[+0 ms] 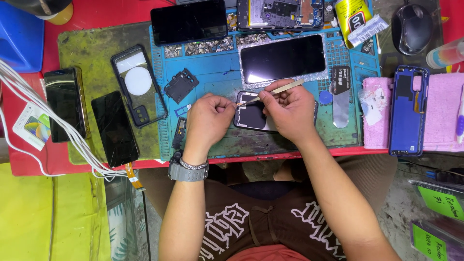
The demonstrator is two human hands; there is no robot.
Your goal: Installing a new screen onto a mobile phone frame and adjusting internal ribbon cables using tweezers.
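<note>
An opened phone body point(251, 113) lies on the blue work mat point(212, 72) at the table's near edge, partly covered by both hands. My right hand point(287, 113) grips a pair of pale tweezers point(278, 90), whose tips point left onto the phone's upper left corner. My left hand point(209, 118) rests on the phone's left edge with thumb and fingers pinched together close to the tweezer tips. Whether it holds a small part I cannot tell. A grey wristwatch point(187, 169) sits on the left wrist.
Around the mat lie a black screen panel point(282, 58), another dark screen point(189, 20), a bare phone frame point(280, 13), a black phone case point(137, 84), two dark phones point(114, 128) on the left, a blue back cover point(408, 111) on pink cloth, a metal pry tool point(340, 99), a mouse point(412, 28) and white cables point(58, 121).
</note>
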